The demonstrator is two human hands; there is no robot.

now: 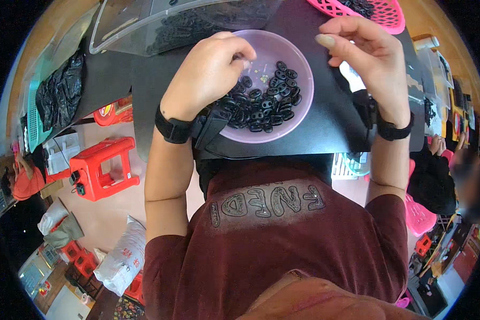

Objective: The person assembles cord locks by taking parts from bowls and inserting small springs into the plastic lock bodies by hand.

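Note:
A lilac plastic bowl stands on the black table in front of me. Many small black oval pieces with two holes each lie heaped in its lower half. My left hand hovers over the bowl's left side, fingers curled in and thumb close to them; whatever they may hold cannot be made out. To the right of the bowl, my right hand is raised with its fingers bent. Its thumb and forefinger tips stand a little apart, with nothing visible between them.
A clear plastic bin with more black pieces stands at the back left. A pink mesh basket with black parts is at the back right. A white object lies by my right hand. Red stools stand left; other people sit on both sides.

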